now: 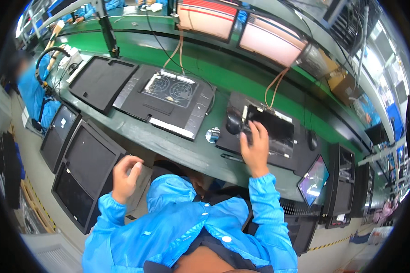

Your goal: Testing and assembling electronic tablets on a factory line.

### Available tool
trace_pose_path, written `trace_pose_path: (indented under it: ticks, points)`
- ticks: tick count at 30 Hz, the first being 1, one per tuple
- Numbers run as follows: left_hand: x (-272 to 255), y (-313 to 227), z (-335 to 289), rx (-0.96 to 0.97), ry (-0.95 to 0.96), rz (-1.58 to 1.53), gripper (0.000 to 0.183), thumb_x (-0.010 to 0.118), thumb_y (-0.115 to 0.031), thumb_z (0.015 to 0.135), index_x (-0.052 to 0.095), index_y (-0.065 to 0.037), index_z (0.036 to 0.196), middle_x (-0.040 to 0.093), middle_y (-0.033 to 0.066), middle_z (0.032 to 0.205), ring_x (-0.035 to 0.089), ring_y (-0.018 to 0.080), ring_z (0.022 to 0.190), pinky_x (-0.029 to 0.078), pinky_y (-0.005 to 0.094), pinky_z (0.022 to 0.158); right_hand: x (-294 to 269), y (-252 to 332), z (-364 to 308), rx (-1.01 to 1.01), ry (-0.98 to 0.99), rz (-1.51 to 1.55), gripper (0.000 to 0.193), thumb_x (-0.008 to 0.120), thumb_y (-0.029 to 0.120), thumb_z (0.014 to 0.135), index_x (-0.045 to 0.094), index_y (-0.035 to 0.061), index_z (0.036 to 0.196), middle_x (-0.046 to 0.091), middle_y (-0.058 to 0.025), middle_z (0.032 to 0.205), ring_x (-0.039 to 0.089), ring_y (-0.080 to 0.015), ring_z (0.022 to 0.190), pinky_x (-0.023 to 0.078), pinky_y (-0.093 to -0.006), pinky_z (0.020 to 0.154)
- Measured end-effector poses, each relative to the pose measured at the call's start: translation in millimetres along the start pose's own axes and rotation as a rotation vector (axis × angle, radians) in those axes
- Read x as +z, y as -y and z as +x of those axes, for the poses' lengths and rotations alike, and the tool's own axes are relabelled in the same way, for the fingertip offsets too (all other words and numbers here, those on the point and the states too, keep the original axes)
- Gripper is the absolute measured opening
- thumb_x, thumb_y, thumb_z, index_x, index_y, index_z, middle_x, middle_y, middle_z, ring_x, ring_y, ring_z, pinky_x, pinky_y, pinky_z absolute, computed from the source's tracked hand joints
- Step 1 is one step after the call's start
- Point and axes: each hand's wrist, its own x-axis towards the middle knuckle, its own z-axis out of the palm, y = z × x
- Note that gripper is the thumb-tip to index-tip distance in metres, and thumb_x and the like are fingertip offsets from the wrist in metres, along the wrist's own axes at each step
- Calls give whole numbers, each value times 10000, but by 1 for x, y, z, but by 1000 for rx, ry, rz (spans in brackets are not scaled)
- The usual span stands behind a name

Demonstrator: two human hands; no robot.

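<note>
My right hand [256, 150] is over the near left part of a dark, glossy flat screen panel [278, 125], its fingers stretched out and spread. The panel lies on a black pad [241, 102] on the bench. A black mouse [233, 120] sits just left of that hand, and a black pen-like stick [232, 158] lies near the bench edge. My left hand [126, 178] is off the bench's front edge, with loosely curled fingers and nothing visible in it. Nearest to it is a black tray [89, 150].
A black board [136, 98] bears a clear sheet with printed circles [171, 88]. Another black tray [100, 82] lies left of it. At the right are a second mouse [312, 140], a tablet with a lit colourful screen [313, 179] and upright black trays [341, 182]. A person in blue [34, 91] is at far left.
</note>
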Motion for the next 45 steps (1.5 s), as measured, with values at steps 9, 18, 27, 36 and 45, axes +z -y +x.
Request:
trace_pose_path:
  ticks: [9, 18, 27, 36, 45]
  points:
    - [-197, 109, -63, -594, -421, 1201, 639, 529, -453, 1010, 450, -15, 1467, 365, 246, 1541, 278, 392, 1474, 204, 559, 1194, 87, -4, 24, 15, 182, -155, 480, 692, 228, 854, 619, 73, 1302, 513, -233, 1359, 508, -420, 1233, 415, -504, 1046]
    - [-208, 143, -60, -689, -456, 1287, 639, 577, -453, 973, 469, -46, 1453, 403, 201, 1499, 356, 364, 1422, 280, 567, 1140, 95, -5, 25, 79, 158, -106, 445, 678, 181, 843, 639, 70, 1273, 535, -215, 1346, 517, -413, 1228, 429, -485, 1045]
    - [-246, 129, -74, -1100, -574, 1153, 973, 608, -741, 825, 350, -155, 1557, 218, 187, 1633, 184, 349, 1523, 179, 692, 1146, 92, -10, 23, 49, 160, -111, 427, 674, 178, 854, 643, 63, 1263, 533, -215, 1337, 515, -416, 1219, 427, -485, 1042]
    - [-288, 136, -69, -998, -525, 1265, 863, 555, -727, 874, 524, -78, 1442, 461, 209, 1462, 408, 359, 1385, 334, 503, 1134, 95, -6, 25, 16, 141, -106, 424, 674, 167, 854, 641, 55, 1261, 535, -213, 1331, 517, -405, 1218, 423, -482, 1045]
    - [-296, 127, -99, -622, -529, 1326, 581, 641, -484, 922, 635, 4, 1237, 620, 231, 1215, 572, 400, 1173, 459, 478, 1002, 96, 0, 30, -22, 196, -115, 403, 663, 189, 833, 656, 61, 1215, 584, -205, 1294, 557, -398, 1174, 436, -485, 1025]
